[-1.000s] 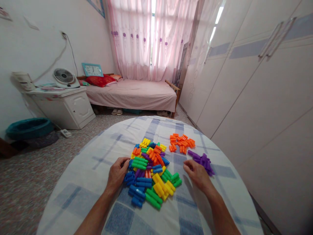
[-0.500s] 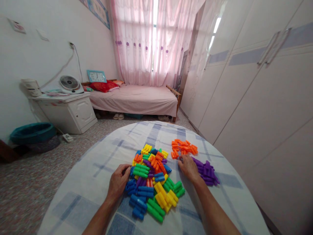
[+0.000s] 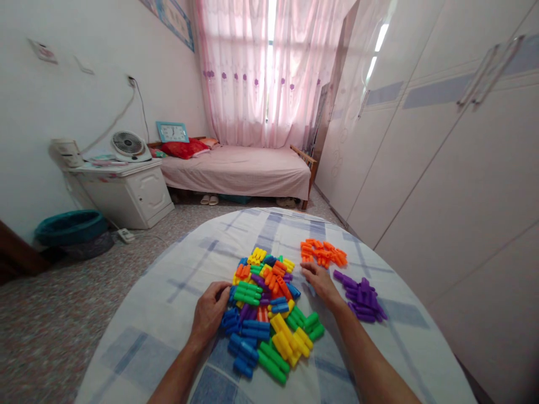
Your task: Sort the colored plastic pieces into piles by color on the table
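Observation:
A mixed pile of coloured plastic blocks (image 3: 267, 311) lies on the round table with a blue-checked cloth (image 3: 168, 314). My left hand (image 3: 210, 311) rests with curled fingers on the pile's left edge, touching blue blocks. My right hand (image 3: 318, 282) lies fingers stretched out on the cloth between the mixed pile and a separate group of orange blocks (image 3: 323, 252). A group of purple blocks (image 3: 361, 292) sits just right of that hand.
White wardrobe doors (image 3: 442, 157) stand close along the right. Beyond the table are a pink bed (image 3: 240, 171), a white cabinet with a fan (image 3: 126, 188), a teal basin (image 3: 69, 227) and a power strip (image 3: 125, 235) on the floor.
My right hand has moved up and left from beside the purple blocks to just below the orange group. The left hand stayed at the pile's edge. The camera tilted slightly.

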A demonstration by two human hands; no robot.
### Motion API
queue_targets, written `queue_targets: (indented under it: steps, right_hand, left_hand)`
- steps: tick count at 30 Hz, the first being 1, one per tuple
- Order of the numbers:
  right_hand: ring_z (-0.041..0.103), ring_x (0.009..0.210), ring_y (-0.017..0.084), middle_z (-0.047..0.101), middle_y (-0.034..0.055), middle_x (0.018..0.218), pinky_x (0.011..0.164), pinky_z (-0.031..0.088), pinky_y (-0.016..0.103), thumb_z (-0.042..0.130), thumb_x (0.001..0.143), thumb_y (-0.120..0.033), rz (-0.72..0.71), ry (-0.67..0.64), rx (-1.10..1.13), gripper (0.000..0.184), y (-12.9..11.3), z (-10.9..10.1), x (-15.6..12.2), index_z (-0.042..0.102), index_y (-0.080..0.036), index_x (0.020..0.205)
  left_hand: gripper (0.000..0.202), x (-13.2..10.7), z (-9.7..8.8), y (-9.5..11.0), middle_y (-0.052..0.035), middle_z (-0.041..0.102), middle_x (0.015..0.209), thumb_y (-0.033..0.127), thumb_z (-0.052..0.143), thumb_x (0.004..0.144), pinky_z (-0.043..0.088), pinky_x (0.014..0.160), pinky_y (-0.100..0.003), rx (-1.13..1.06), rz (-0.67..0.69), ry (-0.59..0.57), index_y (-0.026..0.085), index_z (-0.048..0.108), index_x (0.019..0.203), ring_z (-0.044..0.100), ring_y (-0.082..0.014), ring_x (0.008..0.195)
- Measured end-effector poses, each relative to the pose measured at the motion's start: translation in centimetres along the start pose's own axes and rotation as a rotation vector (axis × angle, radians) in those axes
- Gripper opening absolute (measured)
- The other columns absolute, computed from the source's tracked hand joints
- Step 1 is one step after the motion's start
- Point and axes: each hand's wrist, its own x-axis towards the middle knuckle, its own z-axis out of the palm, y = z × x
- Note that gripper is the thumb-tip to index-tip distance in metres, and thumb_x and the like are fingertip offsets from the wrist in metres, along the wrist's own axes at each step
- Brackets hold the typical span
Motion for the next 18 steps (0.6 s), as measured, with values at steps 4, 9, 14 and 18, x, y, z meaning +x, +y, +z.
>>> queue_targets:
  steps: [4,9,14,18]
  right_hand:
    - [0.063,0.097,0.024,0.069,0.0125,0.106,0.087,0.048,0.039,0.051,0.072,-0.037,0.032,0.047,0.094,0.042,0.3,-0.4,0.0,0.066,-0.013,0.104]
    - [0.063,0.098,0.023,0.069,0.0076,0.107,0.090,0.047,0.038,0.057,0.074,-0.038,0.001,-0.061,0.168,0.036,-0.1,-0.3,-4.4,0.067,-0.019,0.103]
    - [0.056,0.108,0.024,0.064,0.0051,0.113,0.097,0.041,0.040,0.060,0.073,-0.029,-0.132,-0.063,0.080,0.037,-0.7,0.9,-7.7,0.063,-0.023,0.110]
    - [0.056,0.104,0.023,0.065,0.0065,0.107,0.096,0.041,0.038,0.058,0.074,-0.026,-0.148,0.033,-0.041,0.033,-1.0,1.6,-7.8,0.064,-0.020,0.106]
  left_hand:
    - [0.030,0.0,0.0,-0.1,-0.0035,0.069,0.090,0.041,0.046,0.084,0.048,0.079,-0.030,0.006,0.003,-0.003,0.021,0.068,0.088,0.063,-0.0196,0.087]
    - [0.030,0.0,0.1,-0.2,-0.0038,0.068,0.091,0.041,0.046,0.084,0.047,0.080,-0.030,-0.002,-0.014,-0.010,0.020,0.066,0.089,0.062,-0.0194,0.088]
    - [0.029,0.1,0.0,-0.2,-0.0031,0.068,0.092,0.040,0.046,0.083,0.046,0.080,-0.030,0.009,-0.020,-0.017,0.020,0.067,0.089,0.061,-0.0192,0.088]
    - [0.029,0.1,0.0,-0.4,-0.0032,0.068,0.092,0.041,0.048,0.082,0.047,0.081,-0.030,0.004,-0.027,-0.008,0.020,0.067,0.088,0.062,-0.0197,0.089]
